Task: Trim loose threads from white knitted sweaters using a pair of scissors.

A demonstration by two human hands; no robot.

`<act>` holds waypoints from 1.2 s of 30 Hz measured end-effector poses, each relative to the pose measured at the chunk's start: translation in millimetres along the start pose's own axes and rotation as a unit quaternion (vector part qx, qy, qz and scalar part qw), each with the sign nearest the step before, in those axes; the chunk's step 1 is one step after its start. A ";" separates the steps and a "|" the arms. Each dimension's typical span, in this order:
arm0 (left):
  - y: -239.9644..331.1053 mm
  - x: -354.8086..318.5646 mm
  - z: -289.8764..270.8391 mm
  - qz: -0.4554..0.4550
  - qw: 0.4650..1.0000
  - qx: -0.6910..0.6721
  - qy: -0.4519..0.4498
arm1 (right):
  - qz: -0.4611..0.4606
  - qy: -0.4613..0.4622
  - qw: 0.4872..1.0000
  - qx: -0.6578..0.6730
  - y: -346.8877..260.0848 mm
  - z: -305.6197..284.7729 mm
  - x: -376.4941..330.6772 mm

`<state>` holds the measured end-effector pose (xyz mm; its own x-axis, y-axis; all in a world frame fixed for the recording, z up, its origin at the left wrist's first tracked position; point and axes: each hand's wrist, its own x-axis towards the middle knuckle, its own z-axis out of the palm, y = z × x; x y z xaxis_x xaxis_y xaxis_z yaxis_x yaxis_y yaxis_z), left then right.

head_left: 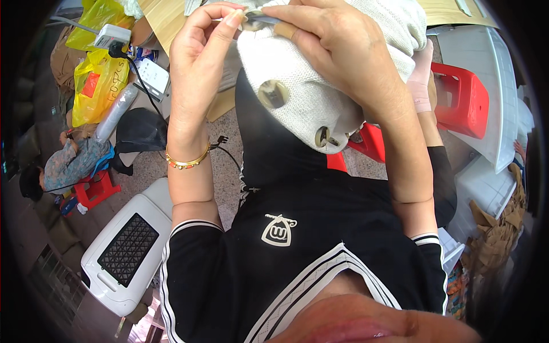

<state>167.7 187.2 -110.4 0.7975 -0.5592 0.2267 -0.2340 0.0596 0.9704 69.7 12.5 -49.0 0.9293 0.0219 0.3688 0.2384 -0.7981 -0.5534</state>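
While both hands crowd the top edge of the white knit garment (309, 94), the action is all at that upper left corner; the garment lies draped over the person's dark trousers (256, 128), its lower edge curving down past the knees; the left hand (201, 60) has thumb and forefinger pinched together right at the corner, on something too small to make out; the right hand (343, 48) is clamped on a slim grey tool (263, 18), its tip just beside those fingertips, a tan wrap (286, 30) showing on the thumb; and the score so far, as I judge it: one large round button (273, 94) sits near the left edge, another button (323, 137) near the lower one, both looking placed; how firmly, I cannot tell; the corner under the fingers looks unfinished.
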 end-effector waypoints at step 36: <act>-2.6 0.8 17.3 0.066 0.996 0.048 0.042 | -0.289 0.227 0.913 0.176 55.2 20.3 0.5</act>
<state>159.4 172.3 -114.1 0.7994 -0.4798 0.3616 -0.3886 0.0460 0.9202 89.1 -19.2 -94.5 0.4259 0.0612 0.9027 0.8018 -0.4878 -0.3452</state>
